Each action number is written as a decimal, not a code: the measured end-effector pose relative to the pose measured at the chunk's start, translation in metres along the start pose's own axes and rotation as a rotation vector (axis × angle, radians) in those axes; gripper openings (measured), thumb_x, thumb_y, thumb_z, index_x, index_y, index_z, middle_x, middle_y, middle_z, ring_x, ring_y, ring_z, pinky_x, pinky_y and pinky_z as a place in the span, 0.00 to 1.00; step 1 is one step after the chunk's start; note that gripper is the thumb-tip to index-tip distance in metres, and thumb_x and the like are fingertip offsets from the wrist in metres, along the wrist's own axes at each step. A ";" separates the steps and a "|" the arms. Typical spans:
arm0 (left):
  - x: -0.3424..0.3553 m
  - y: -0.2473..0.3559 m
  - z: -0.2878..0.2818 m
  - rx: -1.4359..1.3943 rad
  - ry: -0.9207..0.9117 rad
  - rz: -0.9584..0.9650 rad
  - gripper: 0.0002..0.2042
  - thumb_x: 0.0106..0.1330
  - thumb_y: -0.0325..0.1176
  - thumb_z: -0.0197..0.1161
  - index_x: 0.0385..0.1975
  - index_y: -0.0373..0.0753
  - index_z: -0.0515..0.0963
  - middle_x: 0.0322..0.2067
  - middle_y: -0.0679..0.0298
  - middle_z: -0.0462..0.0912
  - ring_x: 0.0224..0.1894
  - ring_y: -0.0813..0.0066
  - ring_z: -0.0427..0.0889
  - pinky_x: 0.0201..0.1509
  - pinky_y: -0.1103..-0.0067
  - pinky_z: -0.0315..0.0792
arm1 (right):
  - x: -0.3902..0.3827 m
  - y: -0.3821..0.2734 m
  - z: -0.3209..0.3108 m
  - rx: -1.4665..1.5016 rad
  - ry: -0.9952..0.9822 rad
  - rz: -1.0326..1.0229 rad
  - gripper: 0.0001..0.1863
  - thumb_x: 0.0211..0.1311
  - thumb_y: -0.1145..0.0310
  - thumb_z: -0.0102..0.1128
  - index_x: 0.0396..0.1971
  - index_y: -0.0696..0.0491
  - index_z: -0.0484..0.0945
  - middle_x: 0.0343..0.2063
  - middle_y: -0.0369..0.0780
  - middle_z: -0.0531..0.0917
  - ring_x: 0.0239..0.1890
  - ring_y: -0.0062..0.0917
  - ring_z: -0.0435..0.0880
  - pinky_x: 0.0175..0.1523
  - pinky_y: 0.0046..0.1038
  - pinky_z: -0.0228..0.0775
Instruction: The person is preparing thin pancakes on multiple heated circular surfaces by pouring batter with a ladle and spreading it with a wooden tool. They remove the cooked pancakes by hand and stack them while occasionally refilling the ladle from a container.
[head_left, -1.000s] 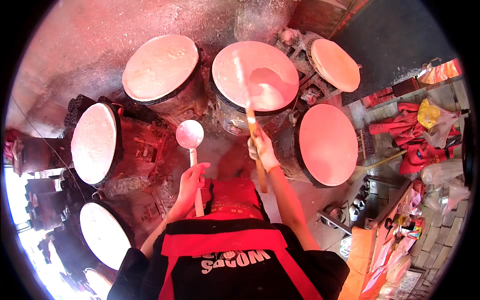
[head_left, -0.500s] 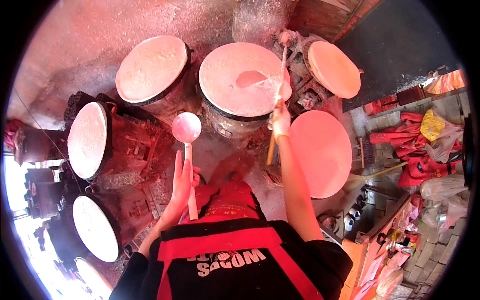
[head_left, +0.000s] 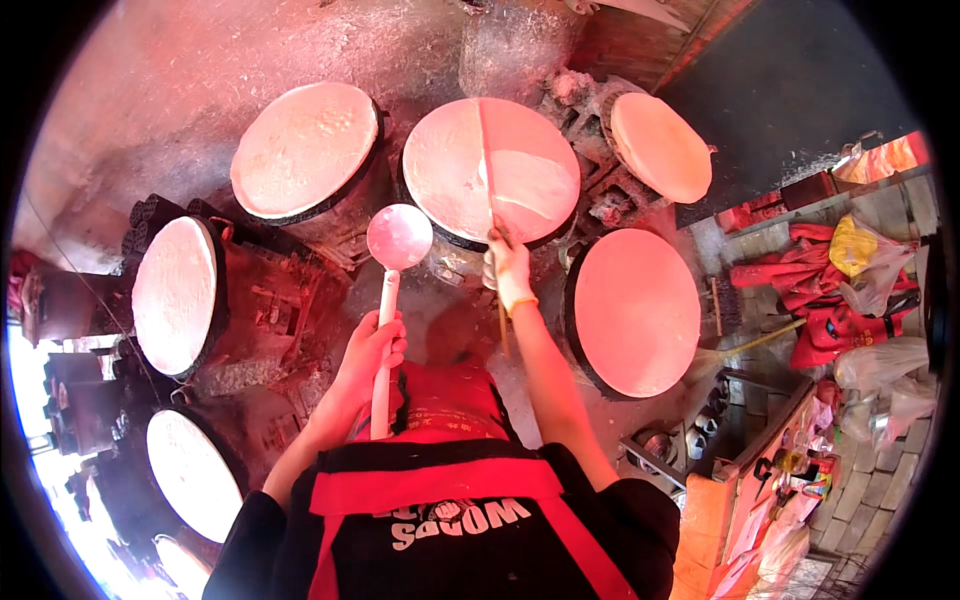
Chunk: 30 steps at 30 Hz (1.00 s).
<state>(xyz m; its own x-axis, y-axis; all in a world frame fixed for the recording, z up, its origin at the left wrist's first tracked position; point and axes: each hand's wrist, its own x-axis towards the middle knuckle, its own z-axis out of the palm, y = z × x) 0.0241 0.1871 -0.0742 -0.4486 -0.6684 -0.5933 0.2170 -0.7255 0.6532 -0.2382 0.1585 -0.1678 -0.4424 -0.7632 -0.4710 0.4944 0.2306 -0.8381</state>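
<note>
My left hand (head_left: pixel 372 355) is closed around the pale handle of a round metal ladle (head_left: pixel 399 232), held upright between the drum stoves. My right hand (head_left: pixel 508 268), in what looks like a pale glove, grips a long, thin wooden stick (head_left: pixel 486 160) whose flat upper length lies across the middle round griddle (head_left: pixel 440 150). A pale layer of batter coats that griddle, with an uneven, differently shaded patch on its right half. A red apron (head_left: pixel 440 405) hangs below my hands.
Similar coated round griddles on drum stoves stand left (head_left: pixel 175 295), upper left (head_left: pixel 300 150), lower left (head_left: pixel 190 470) and right (head_left: pixel 635 310). A pale disc (head_left: pixel 660 145) leans on bricks at upper right. Red cloths and bags (head_left: pixel 820 275) and a cluttered orange counter (head_left: pixel 715 530) are at the right.
The stick swung to the middle griddle's right edge, then back left across its centre with my right hand. The batter patch has changed shape. The ladle shifted slightly right in the latest half second.
</note>
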 end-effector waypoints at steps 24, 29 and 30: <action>0.135 0.031 0.007 0.387 -0.083 0.125 0.08 0.65 0.31 0.53 0.35 0.37 0.62 0.22 0.68 0.66 0.17 0.81 0.65 0.17 0.83 0.61 | -0.089 0.054 -0.068 -0.131 0.115 -0.199 0.11 0.65 0.62 0.53 0.47 0.40 0.75 0.11 0.24 0.62 0.07 0.10 0.54 0.12 0.17 0.42; 0.243 -0.031 0.007 0.802 0.111 0.275 0.14 0.60 0.29 0.55 0.38 0.29 0.60 0.26 0.57 0.73 0.19 0.69 0.75 0.18 0.74 0.69 | -0.089 0.075 -0.012 0.117 0.185 -0.023 0.12 0.65 0.65 0.50 0.48 0.38 0.74 0.11 0.27 0.63 0.07 0.12 0.57 0.11 0.19 0.45; 0.235 -0.036 0.029 0.737 0.154 0.210 0.13 0.60 0.29 0.54 0.37 0.28 0.60 0.26 0.56 0.73 0.20 0.68 0.76 0.18 0.73 0.70 | -0.091 0.077 -0.007 0.105 0.153 0.041 0.13 0.65 0.66 0.50 0.48 0.38 0.74 0.11 0.27 0.63 0.06 0.13 0.57 0.11 0.19 0.45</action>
<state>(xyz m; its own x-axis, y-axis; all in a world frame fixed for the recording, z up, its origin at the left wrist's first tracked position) -0.1143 0.0610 -0.2238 -0.3250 -0.8340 -0.4458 -0.3719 -0.3207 0.8711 -0.1653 0.2503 -0.1911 -0.5246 -0.6519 -0.5476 0.5865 0.1895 -0.7874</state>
